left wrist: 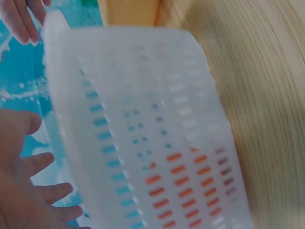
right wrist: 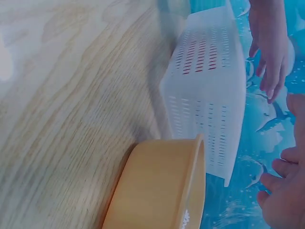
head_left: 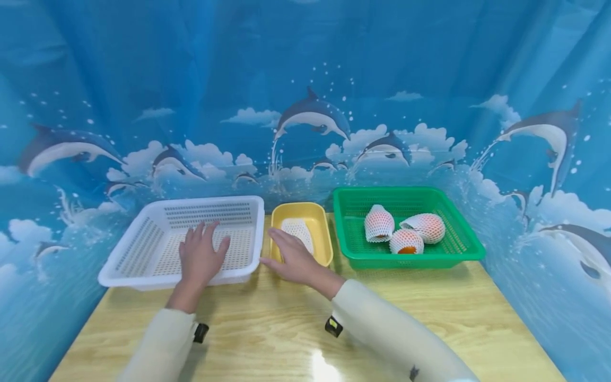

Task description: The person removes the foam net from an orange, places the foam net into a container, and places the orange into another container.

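My left hand [head_left: 200, 257] hovers over the white slotted basket [head_left: 133, 246], fingers spread and holding nothing. Something orange-red shows through the slots of this basket [left wrist: 114, 52] in the left wrist view; what it is stays hidden. My right hand [head_left: 297, 259] is extended above the near left side of a yellow tub [head_left: 323, 233], thumb apart from the fingers, with nothing in its grasp. Inside the tub lies a white foam net sleeve [head_left: 299, 232], partly covered by that hand. From the right wrist view, the outer wall of the tub [right wrist: 152, 176] is close by.
On the right stands a green basket [head_left: 420, 261] with three orange-red fruits in white foam nets [head_left: 379, 223]. The containers line the back of a wood-grain table [head_left: 267, 339]. Behind them hangs a blue dolphin-print curtain [head_left: 229, 79].
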Action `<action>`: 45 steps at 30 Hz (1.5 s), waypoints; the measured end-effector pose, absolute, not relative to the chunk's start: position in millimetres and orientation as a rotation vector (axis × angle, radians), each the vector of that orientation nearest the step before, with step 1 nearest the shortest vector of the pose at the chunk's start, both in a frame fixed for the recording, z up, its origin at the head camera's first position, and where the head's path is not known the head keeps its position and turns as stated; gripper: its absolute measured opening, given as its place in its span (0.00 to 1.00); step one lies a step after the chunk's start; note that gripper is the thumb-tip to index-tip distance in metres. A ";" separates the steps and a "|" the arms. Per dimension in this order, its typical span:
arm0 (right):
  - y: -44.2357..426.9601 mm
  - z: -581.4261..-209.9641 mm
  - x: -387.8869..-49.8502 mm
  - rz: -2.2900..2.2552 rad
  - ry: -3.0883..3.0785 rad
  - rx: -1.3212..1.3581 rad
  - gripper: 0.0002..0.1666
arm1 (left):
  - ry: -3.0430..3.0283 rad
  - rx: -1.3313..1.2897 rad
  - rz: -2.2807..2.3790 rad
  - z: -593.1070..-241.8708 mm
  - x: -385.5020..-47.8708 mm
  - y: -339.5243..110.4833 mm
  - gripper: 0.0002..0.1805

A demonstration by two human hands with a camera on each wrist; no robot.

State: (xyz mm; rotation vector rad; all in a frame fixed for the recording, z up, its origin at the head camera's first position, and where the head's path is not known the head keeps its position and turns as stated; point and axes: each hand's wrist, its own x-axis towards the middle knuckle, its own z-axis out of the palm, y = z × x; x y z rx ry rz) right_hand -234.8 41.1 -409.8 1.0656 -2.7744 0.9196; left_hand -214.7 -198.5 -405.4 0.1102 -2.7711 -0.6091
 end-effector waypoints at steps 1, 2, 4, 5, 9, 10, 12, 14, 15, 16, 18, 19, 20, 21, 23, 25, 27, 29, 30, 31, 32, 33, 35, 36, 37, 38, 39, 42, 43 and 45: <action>43.2 -408.9 -233.4 0.950 -2.757 1.046 0.42 | -2.735 0.089 -0.611 -404.3 -213.4 -194.7 0.30; 45.4 -408.2 -232.0 0.977 -2.735 1.030 0.41 | -2.699 0.065 -0.618 -403.7 -212.4 -191.3 0.30; 50.0 -407.5 -229.5 1.023 -2.694 0.989 0.40 | -2.636 0.018 -0.622 -403.0 -210.5 -183.9 0.29; 52.5 -407.7 -228.7 1.040 -2.668 0.970 0.39 | -2.608 -0.012 -0.618 -403.0 -210.3 -179.9 0.29; 63.4 -412.5 -227.9 1.115 -2.548 0.892 0.35 | -2.529 -0.106 -0.616 -405.7 -211.9 -158.3 0.29; 66.0 -414.0 -228.0 1.134 -2.523 0.875 0.34 | -2.522 -0.122 -0.615 -406.3 -212.5 -152.7 0.29; 70.8 -416.8 -228.2 1.162 -2.469 0.855 0.32 | -2.516 -0.140 -0.635 -406.8 -212.9 -142.4 0.29; 75.1 -418.7 -228.0 1.171 -2.437 0.837 0.32 | -2.520 -0.153 -0.665 -406.3 -212.4 -134.5 0.30; 77.6 -419.5 -228.1 1.177 -2.423 0.834 0.32 | -2.521 -0.158 -0.682 -406.1 -212.4 -130.8 0.30; 80.5 -420.4 -228.3 1.185 -2.413 0.833 0.32 | -2.524 -0.162 -0.695 -406.0 -212.5 -127.1 0.30; 86.6 -422.1 -228.8 1.191 -2.399 0.823 0.31 | -2.520 -0.183 -0.729 -406.1 -213.0 -119.3 0.30; 89.9 -423.0 -229.4 1.198 -2.395 0.816 0.31 | -2.522 -0.194 -0.741 -406.0 -212.9 -115.1 0.30; 93.1 -423.9 -230.2 1.206 -2.392 0.809 0.31 | -2.519 -0.209 -0.745 -406.2 -212.9 -111.0 0.30; 96.2 -424.6 -231.0 1.215 -2.387 0.803 0.31 | -2.518 -0.218 -0.750 -406.6 -212.9 -106.9 0.30; 102.4 -425.7 -232.9 1.230 -2.406 0.781 0.31 | -2.515 -0.229 -0.768 -407.9 -212.3 -98.6 0.30; 108.7 -426.5 -234.7 1.248 -2.433 0.754 0.31 | -2.516 -0.236 -0.780 -410.3 -211.3 -90.6 0.31; 115.6 -426.5 -236.4 1.255 -2.466 0.725 0.32 | -2.525 -0.245 -0.784 -413.9 -210.9 -83.1 0.31; 122.6 -425.9 -238.3 1.262 -2.490 0.681 0.32 | -2.537 -0.258 -0.799 -417.0 -210.6 -75.6 0.31; 126.1 -425.7 -239.8 1.261 -2.494 0.658 0.32 | -2.539 -0.268 -0.807 -418.5 -211.0 -72.1 0.31; 129.4 -425.1 -241.3 1.264 -2.495 0.636 0.32 | -2.541 -0.279 -0.815 -419.7 -211.4 -68.8 0.32; 132.6 -424.6 -243.1 1.270 -2.490 0.622 0.32 | -2.546 -0.282 -0.822 -420.9 -211.8 -65.8 0.32; 135.5 -424.1 -244.8 1.273 -2.487 0.603 0.32 | -2.543 -0.288 -0.830 -422.2 -212.3 -63.2 0.32; 141.3 -423.8 -248.6 1.268 -2.488 0.570 0.32 | -2.541 -0.295 -0.841 -425.2 -212.7 -58.5 0.32; 144.2 -423.6 -250.1 1.268 -2.490 0.559 0.32 | -2.540 -0.301 -0.846 -427.5 -213.0 -56.4 0.32; 147.2 -423.5 -251.6 1.264 -2.491 0.547 0.32 | -2.539 -0.309 -0.850 -429.7 -213.0 -54.4 0.32; 150.3 -423.9 -253.2 1.253 -2.494 0.534 0.32 | -2.539 -0.315 -0.854 -432.4 -212.9 -52.4 0.31; 153.3 -423.8 -254.5 1.244 -2.501 0.519 0.32 | -2.542 -0.322 -0.858 -434.8 -212.7 -50.3 0.31; 163.3 -423.5 -259.8 1.220 -2.509 0.487 0.33 | -2.560 -0.339 -0.865 -440.8 -212.5 -42.8 0.31; 166.7 -422.8 -261.6 1.212 -2.515 0.477 0.33 | -2.569 -0.343 -0.866 -441.9 -212.7 -40.0 0.31; 173.6 -421.0 -265.4 1.213 -2.534 0.449 0.33 | -2.587 -0.347 -0.876 -443.2 -213.6 -34.1 0.31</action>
